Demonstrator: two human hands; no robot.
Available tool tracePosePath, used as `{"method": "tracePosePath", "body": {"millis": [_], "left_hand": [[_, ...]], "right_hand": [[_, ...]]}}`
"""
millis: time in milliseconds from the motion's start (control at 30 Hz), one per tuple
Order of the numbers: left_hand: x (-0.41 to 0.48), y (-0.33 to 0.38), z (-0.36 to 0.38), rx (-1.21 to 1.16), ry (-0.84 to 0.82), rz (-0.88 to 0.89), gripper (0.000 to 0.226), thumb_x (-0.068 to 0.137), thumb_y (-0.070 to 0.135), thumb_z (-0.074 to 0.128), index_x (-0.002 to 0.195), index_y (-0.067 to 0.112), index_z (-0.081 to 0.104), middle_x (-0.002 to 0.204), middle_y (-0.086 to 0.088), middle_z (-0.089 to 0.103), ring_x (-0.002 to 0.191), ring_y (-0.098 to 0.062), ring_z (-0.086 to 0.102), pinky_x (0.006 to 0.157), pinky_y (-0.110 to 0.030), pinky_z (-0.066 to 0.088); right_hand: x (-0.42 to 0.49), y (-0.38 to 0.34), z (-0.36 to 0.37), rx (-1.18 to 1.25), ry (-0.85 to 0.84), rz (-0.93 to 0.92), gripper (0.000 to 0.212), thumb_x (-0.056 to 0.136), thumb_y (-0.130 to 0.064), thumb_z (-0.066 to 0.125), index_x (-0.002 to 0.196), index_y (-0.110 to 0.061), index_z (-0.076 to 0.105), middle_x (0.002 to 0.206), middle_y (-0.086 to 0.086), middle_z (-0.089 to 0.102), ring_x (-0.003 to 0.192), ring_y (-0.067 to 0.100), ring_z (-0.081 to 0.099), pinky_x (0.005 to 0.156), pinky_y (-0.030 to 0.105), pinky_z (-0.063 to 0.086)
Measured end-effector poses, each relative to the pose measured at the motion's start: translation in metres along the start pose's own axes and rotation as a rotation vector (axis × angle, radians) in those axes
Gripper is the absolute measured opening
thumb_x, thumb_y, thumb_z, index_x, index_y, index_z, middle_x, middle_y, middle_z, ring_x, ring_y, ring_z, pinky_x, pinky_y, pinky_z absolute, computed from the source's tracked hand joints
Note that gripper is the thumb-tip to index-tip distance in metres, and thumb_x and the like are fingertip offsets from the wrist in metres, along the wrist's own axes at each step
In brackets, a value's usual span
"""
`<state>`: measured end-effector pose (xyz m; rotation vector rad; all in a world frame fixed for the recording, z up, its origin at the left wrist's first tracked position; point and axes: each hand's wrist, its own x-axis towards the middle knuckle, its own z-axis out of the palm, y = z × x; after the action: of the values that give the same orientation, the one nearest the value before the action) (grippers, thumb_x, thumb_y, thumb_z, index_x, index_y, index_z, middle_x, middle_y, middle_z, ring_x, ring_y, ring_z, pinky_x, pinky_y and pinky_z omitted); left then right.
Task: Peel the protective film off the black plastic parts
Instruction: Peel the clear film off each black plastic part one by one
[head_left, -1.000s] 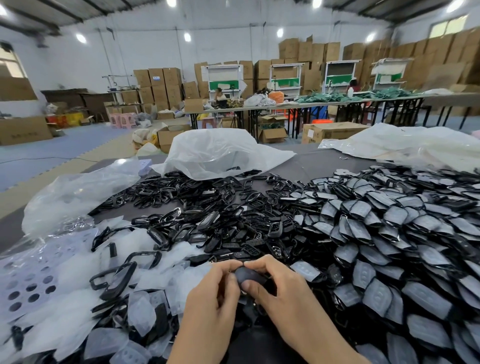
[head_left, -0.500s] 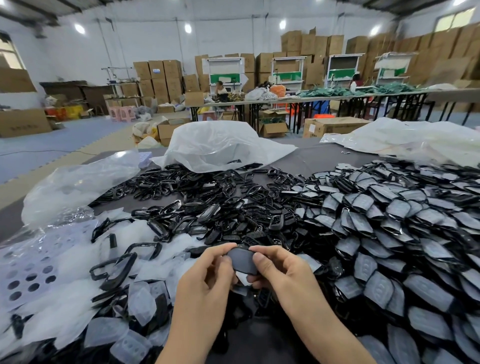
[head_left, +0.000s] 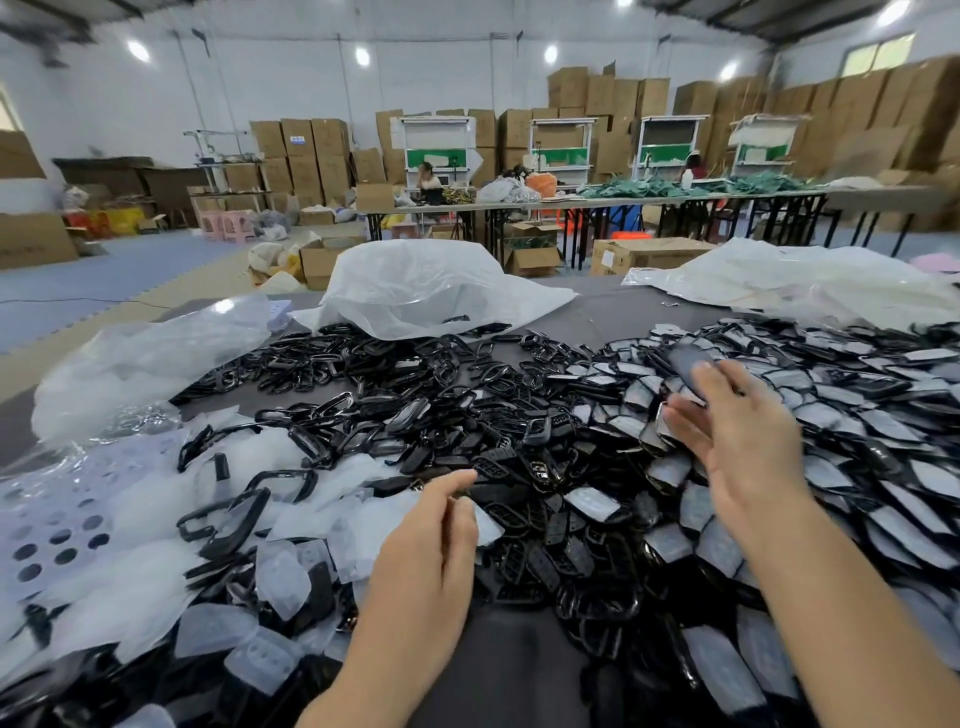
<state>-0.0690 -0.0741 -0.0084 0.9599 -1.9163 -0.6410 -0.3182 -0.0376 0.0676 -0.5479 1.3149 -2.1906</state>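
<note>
Grey tabletop (head_left: 597, 312) carried peeled film (head_left: 130, 587) heaped near left; many black parts (head_left: 883, 467) on the right wore theirs. Left hand (head_left: 426, 540) pinched a film scrap (head_left: 487, 525); right hand (head_left: 748, 441) reached one blurred part (head_left: 688, 364), grip unclear

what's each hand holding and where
Left hand pinches a film piece by one edge. Right hand has a black part at its fingertips; blur hides the grip.

The black parts (head_left: 395, 374) in the middle are glossy; those at right wear greyish-white film (head_left: 893, 525). Lower left, loose films (head_left: 283, 577) are milky and translucent, beside a pale sheet (head_left: 52, 535) dotted with dark round holes. The table (head_left: 597, 306) is dark grey. Boxes (head_left: 311, 150) across the top are brown, with what seem green heaps (head_left: 649, 189) below.
</note>
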Motion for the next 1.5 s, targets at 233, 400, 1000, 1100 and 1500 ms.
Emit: {"method": "tracePosePath", "body": {"millis": [233, 400, 1000, 1100, 1500], "left_hand": [[0.024, -0.011, -0.008, 0.374, 0.046, 0.034, 0.023, 0.098, 0.026, 0.048, 0.118, 0.026, 0.059, 0.104, 0.014, 0.06, 0.097, -0.006, 0.055, 0.083, -0.023, 0.045], [0.065, -0.029, -0.019, 0.669, -0.085, -0.025, 0.037, 0.1, 0.033, 0.047, 0.134, 0.019, 0.051, 0.124, -0.005, 0.054, 0.114, -0.026, 0.049, 0.099, -0.036, 0.041], [0.088, -0.045, -0.014, 0.893, -0.235, 0.2, 0.021, 0.104, 0.035, 0.037, 0.113, 0.022, 0.051, 0.112, 0.006, 0.055, 0.108, -0.017, 0.052, 0.088, -0.03, 0.044], [0.072, -0.034, -0.017, 0.526, -0.027, 0.093, 0.011, 0.099, 0.029, 0.05, 0.098, 0.02, 0.055, 0.093, 0.007, 0.061, 0.091, -0.016, 0.056, 0.081, -0.036, 0.048], [0.017, -0.018, -0.015, -0.111, 0.211, -0.073, 0.018, 0.099, 0.032, 0.05, 0.102, 0.045, 0.062, 0.082, 0.019, 0.064, 0.074, -0.008, 0.06, 0.063, -0.011, 0.043]], "right_hand": [[-0.021, 0.016, -0.012, -0.129, 0.118, -0.149, 0.055, 0.099, -0.012, 0.054, 0.15, -0.027, 0.042, 0.11, -0.021, 0.053, 0.075, 0.009, 0.068, 0.06, 0.019, 0.056], [-0.046, 0.04, 0.026, -0.462, -0.232, -0.239, 0.034, 0.101, -0.018, 0.052, 0.128, -0.039, 0.054, 0.119, -0.026, 0.054, 0.08, 0.012, 0.069, 0.06, 0.016, 0.055], [-0.057, 0.114, 0.041, -1.664, -0.422, -0.467, 0.036, 0.105, -0.045, 0.032, 0.137, -0.038, 0.048, 0.138, -0.003, 0.054, 0.13, 0.019, 0.045, 0.107, 0.034, 0.032], [-0.06, 0.112, 0.039, -1.609, -0.406, -0.493, 0.024, 0.104, -0.046, 0.038, 0.119, -0.038, 0.055, 0.114, -0.009, 0.061, 0.113, 0.017, 0.05, 0.097, 0.032, 0.035], [-0.066, 0.102, 0.037, -1.242, -0.391, -0.557, 0.039, 0.101, -0.023, 0.054, 0.139, -0.034, 0.051, 0.104, -0.015, 0.071, 0.091, 0.009, 0.067, 0.091, 0.027, 0.051]]}}
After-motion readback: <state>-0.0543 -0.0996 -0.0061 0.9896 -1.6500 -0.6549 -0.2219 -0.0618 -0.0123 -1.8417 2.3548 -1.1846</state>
